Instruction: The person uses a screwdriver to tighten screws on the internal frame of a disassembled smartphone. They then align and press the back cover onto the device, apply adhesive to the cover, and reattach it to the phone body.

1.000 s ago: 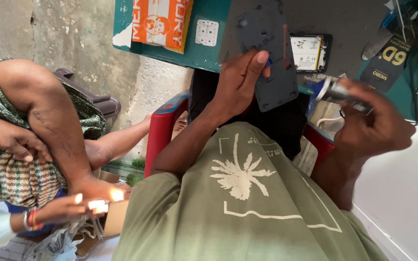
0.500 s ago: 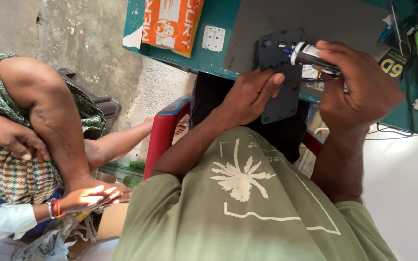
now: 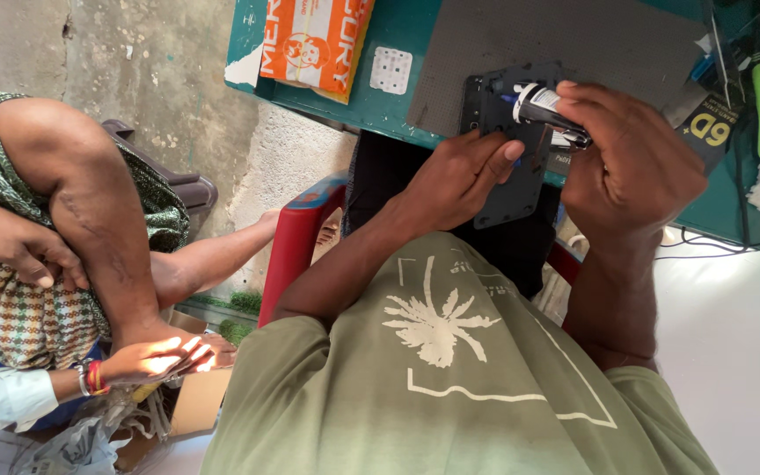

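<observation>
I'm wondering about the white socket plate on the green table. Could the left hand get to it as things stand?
Probably yes. The left hand only steadies the dark panel, and the white socket plate lies just beyond it on bare green table, with nothing between them.

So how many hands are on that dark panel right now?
1: the left hand rests on the dark panel. The right hand holds a silver tool against it instead.

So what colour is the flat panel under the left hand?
Dark grey, nearly black panel, clearest in the head view.
</observation>
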